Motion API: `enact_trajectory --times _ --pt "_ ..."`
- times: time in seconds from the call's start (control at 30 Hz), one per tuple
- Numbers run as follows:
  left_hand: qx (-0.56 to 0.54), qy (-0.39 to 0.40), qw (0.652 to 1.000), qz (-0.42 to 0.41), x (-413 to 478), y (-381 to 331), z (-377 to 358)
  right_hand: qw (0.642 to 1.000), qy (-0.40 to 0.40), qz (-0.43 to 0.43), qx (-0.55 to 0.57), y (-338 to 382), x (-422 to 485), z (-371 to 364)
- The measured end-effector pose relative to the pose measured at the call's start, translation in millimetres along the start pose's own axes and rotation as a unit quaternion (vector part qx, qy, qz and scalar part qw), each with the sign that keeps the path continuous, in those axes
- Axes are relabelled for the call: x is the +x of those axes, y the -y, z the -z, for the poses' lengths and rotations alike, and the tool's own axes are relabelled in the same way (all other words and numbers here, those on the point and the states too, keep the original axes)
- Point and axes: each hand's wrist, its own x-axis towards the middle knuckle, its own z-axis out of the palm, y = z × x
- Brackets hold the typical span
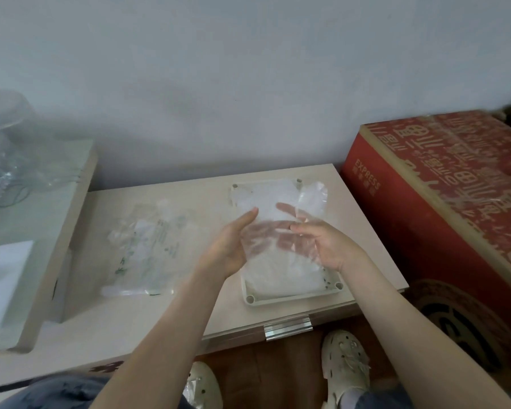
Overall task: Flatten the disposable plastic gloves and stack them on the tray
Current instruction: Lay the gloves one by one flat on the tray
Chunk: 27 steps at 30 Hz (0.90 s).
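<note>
A clear plastic glove [281, 231] is held spread above the tray, between both hands. My left hand [227, 246] lies palm up under the glove's left side, its fingers seen through the film. My right hand [328, 246] pinches the glove's right edge. Below them a shallow white tray [250, 299] sits on the low table, holding a stack of flattened clear gloves [281, 276]. Another glove's cuff [313, 199] sticks out past the tray's far right corner.
A crumpled clear bag with green print [148, 243] lies on the beige table [130, 320] left of the tray. A large red carton [443, 184] stands at the right. A raised shelf with a glass jar [3, 137] is at the left. My shoes [344, 367] are on the floor.
</note>
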Motion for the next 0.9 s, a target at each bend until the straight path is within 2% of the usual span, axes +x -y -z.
enact_trajectory --times 0.1,0.3,0.43,0.6,0.73,0.9 --pt "0.015 -0.059 0.996 -0.065 14.3 5.1 -0.7 0.999 -0.002 -0.031 -0.035 -3.1 -2.6 9.1" --pt "0.174 -0.018 0.983 -0.054 23.4 12.9 1.6 0.999 -0.021 -0.024 0.004 -2.4 -2.2 30.2" --pt "0.212 -0.013 0.976 -0.058 31.6 17.3 -0.1 0.999 -0.043 0.000 0.000 2.3 2.3 39.1" --pt "0.230 -0.006 0.969 -0.093 41.8 21.3 1.4 0.983 -0.114 0.018 -0.140 3.0 9.2 45.1" --pt "0.204 -0.010 0.969 -0.138 47.8 21.1 2.0 0.961 -0.114 0.026 -0.250 6.2 13.4 42.6" --pt "0.218 -0.057 0.947 -0.230 53.6 17.7 4.0 0.951 -0.122 0.056 -0.278 1.4 16.5 42.7"
